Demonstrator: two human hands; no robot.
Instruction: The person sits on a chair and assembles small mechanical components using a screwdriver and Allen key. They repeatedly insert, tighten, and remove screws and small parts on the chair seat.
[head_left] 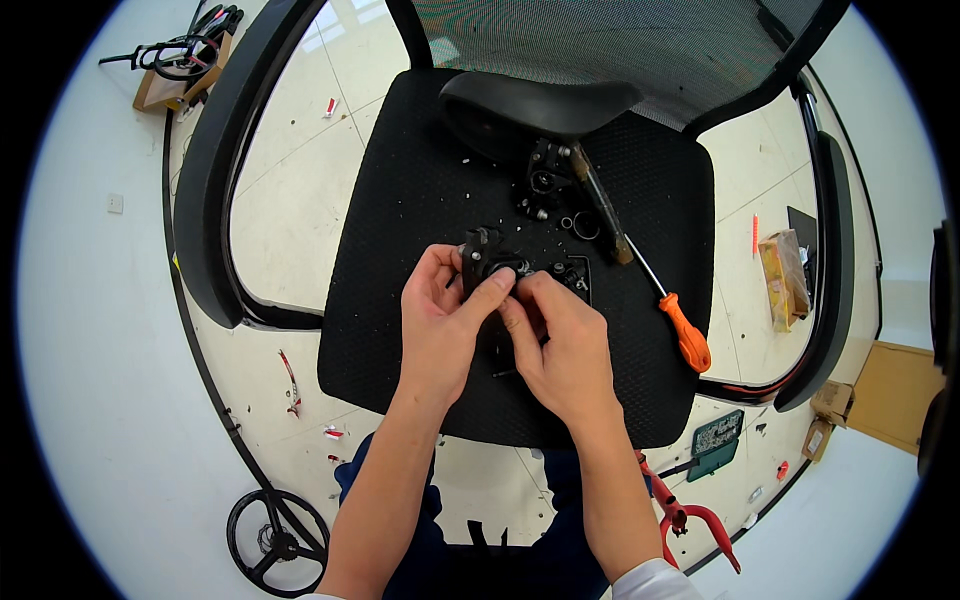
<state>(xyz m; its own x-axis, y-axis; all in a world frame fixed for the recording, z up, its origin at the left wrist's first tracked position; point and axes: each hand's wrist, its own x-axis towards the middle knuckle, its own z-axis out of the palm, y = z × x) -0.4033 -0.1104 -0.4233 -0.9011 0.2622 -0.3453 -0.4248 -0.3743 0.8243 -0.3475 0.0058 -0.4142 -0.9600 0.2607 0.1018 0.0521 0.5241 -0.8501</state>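
Over the black chair seat (375,310), my left hand (437,318) is closed around a small black metal bike part (480,245), thumb on its near side. My right hand (567,345) pinches at the same part's right side; whatever lies between those fingertips is hidden. Just beyond the right fingers are small dark fittings and an L-shaped hex key (588,275). Farther back, a black bicycle saddle (540,108) lies with a worn post (600,205), beside loose rings (585,226) and a black clamp (543,180). To the right is a screwdriver (685,330) with an orange handle.
Armrests (205,190) flank the seat, with a mesh backrest (600,40) behind. On the floor are a spoked black wheel (278,545), a red frame part (700,525), a green tool case (718,445), cardboard boxes (885,395) and a box of parts (185,85).
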